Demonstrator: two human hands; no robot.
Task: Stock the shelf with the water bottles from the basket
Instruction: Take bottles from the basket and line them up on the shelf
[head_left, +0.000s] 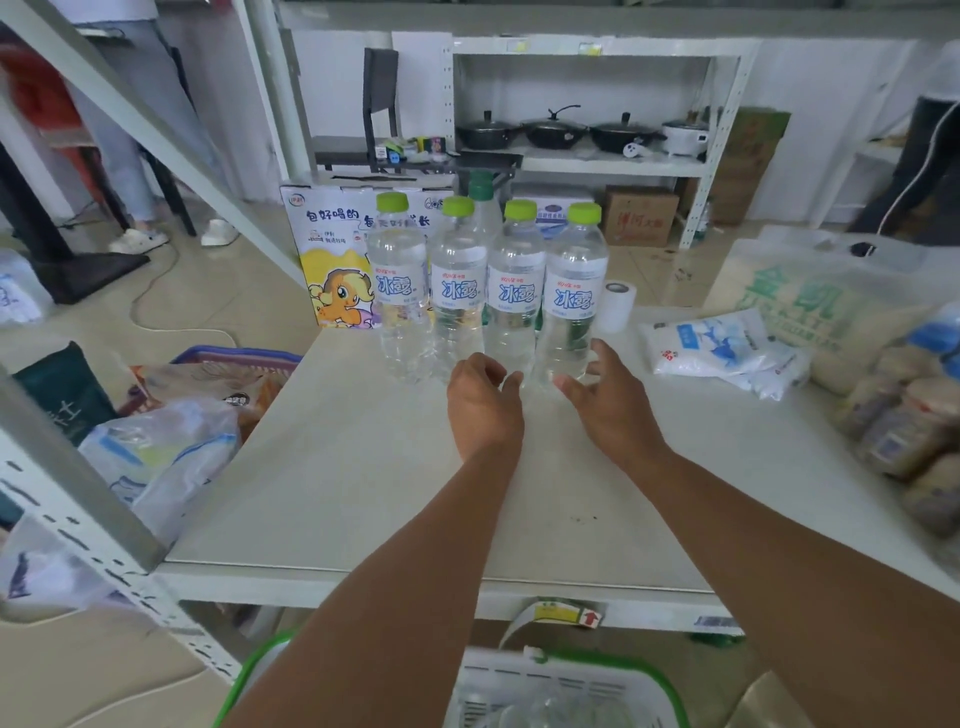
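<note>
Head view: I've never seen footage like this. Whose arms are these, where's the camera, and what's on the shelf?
There is no machine: a person wears the camera on the head, so you look down along their own arms. The left hand and right hand are at the bases of the two rightmost of four water bottles standing in a row on the shelf. The right hand looks open; neither clearly grips anything. White bags lie to the right. The basket sits below, at the bottom edge.
</note>
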